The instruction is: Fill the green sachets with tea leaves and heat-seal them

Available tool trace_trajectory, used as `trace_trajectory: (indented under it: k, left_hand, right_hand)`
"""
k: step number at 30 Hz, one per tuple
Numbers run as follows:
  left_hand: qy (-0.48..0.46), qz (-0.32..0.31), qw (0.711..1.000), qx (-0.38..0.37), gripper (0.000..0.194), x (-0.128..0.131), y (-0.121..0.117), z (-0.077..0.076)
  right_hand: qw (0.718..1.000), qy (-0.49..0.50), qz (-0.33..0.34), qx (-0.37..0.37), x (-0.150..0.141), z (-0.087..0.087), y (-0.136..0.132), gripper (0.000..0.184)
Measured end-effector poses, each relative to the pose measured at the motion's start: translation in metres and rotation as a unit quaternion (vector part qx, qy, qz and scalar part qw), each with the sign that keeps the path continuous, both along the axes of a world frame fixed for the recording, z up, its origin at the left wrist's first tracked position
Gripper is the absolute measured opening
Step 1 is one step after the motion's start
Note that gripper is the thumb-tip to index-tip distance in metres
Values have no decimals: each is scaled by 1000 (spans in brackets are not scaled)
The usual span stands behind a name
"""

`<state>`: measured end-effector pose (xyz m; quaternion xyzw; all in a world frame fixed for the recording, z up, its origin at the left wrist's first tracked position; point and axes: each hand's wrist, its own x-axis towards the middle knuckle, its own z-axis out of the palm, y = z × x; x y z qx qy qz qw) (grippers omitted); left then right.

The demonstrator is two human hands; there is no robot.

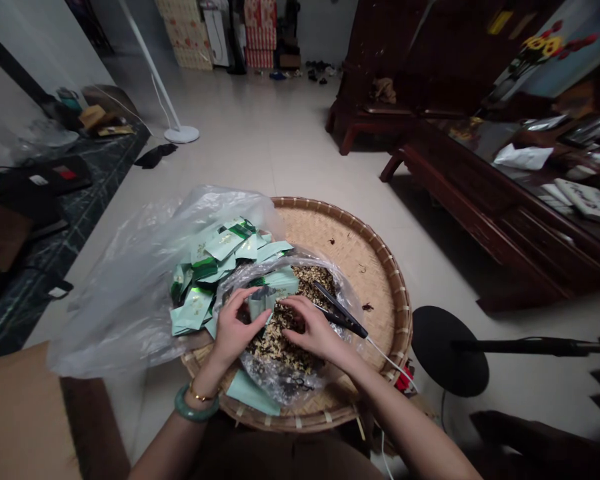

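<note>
Right arm (405, 407) is closest. Right hand (314, 331) curls over dry mix (280, 351); I can't tell its grip. Left hand (233, 330) holds a green packet (260, 305) at the tray (340, 220)'s nine o'clock; tipping could spill mix.

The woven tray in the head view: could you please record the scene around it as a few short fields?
Left hand: thumb and fingers spread at a mint-green sachet; firmness of grip unclear
Right hand: fingers curled over the dried mixture; whether it pinches any is unclear
Woven tray: round, brown-rimmed
Mixture: pale and dark bits, in a clear plastic bag
Flat iron: black, white cord, beside the right hand
Sachet pile: left of the mixture, with a large plastic bag
</note>
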<state>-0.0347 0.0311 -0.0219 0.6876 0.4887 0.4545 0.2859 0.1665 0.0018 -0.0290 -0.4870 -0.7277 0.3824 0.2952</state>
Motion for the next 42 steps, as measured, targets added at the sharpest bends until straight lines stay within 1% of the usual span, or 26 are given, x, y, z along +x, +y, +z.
trace_trajectory:
  k: [2, 4, 5, 7, 9, 11, 14, 15, 17, 19, 20, 22, 25, 26, 27, 28, 29, 30, 31, 32, 33, 36, 38, 39, 40, 42]
  left_hand:
    - [0, 2, 1000, 0, 33, -1, 0, 0]
    - [-2, 4, 1000, -6, 33, -1, 0, 0]
    - [-3, 5, 1000, -7, 33, -1, 0, 1]
    - [-6, 5, 1000, -7, 34, -1, 0, 1]
    - [-7, 2, 1000, -6, 35, -1, -1, 0]
    - [-4, 1, 1000, -4, 35, -1, -1, 0]
    - [-2, 2, 1000, -6, 34, -1, -1, -1]
    - [-4, 3, 1000, -6, 34, -1, -1, 0]
    - [-3, 1, 1000, -5, 34, -1, -1, 1]
    - [2, -1, 1000, 0, 33, -1, -1, 3]
    - [4, -1, 1000, 1, 33, -1, -1, 4]
    - [7, -1, 1000, 3, 33, -1, -1, 5]
    - [3, 2, 1000, -4, 34, 0, -1, 5]
    - [2, 3, 1000, -7, 35, 0, -1, 4]
    - [2, 2, 1000, -10, 35, 1, -1, 4]
    - [2, 0, 1000, -12, 35, 2, -1, 3]
    - [2, -3, 1000, -13, 36, 2, -1, 2]
    - [3, -6, 1000, -14, 36, 3, -1, 2]
    - [5, -9, 1000, -14, 36, 3, -1, 1]
    - [7, -10, 1000, -15, 36, 4, -1, 1]
    - [10, -9, 1000, -15, 36, 4, -2, 0]
    - [20, -5, 1000, -7, 36, 4, -3, 1]
    - [27, -3, 1000, 10, 35, 5, -4, 4]
    - [29, -2, 999, 20, 35, 6, -5, 6]
    - [30, -1, 999, 29, 34, 7, -5, 8]
    - [28, 0, 999, 42, 33, 10, -7, 10]
  right_hand:
    - [997, -66, 0, -37, 5, 1, -6, 67]
    - [988, -132, 8, -78, 8, -1, -12, 79]
    - [985, -148, 11, -89, 8, -2, -13, 80]
    - [987, -133, 12, -86, 4, -7, -13, 73]
    - [994, -88, 6, -67, -1, -11, -9, 68]
    - [996, -69, -1, -61, -7, -14, -2, 73]
    - [992, -102, 7, -77, -14, -14, 7, 90]
    - [991, -110, 19, -78, -16, -14, 9, 90]
    - [992, -103, 45, -65, -21, -13, 13, 79]
    - [995, -73, 52, -54, -24, -12, 15, 59]
    - [996, -52, 42, -54, -25, -13, 16, 50]
    - [998, 0, 2, -64, -22, -13, 17, 39]
    - [986, 119, -50, -104, -14, -12, 15, 34]
    - [974, 171, -65, -136, -11, -11, 13, 34]
    - [953, 229, -82, -181, -9, -9, 11, 35]
    - [922, 291, -97, -237, -7, -7, 8, 37]
    - [879, 357, -110, -296, -6, -5, 6, 39]
    - [829, 420, -120, -348, -5, -3, 4, 40]
    - [782, 471, -125, -389, -5, -1, 2, 39]
    - [745, 508, -125, -414, -4, 0, 1, 38]
    - [720, 532, -122, -429, -4, 1, 1, 37]
    - [664, 576, -131, -458, -6, 2, 3, 37]
    - [614, 613, -151, -473, -8, 2, 5, 30]
    - [595, 628, -161, -474, -9, 1, 6, 25]
    - [586, 637, -170, -471, -10, 2, 7, 22]
    - [586, 643, -181, -458, -11, 3, 8, 18]
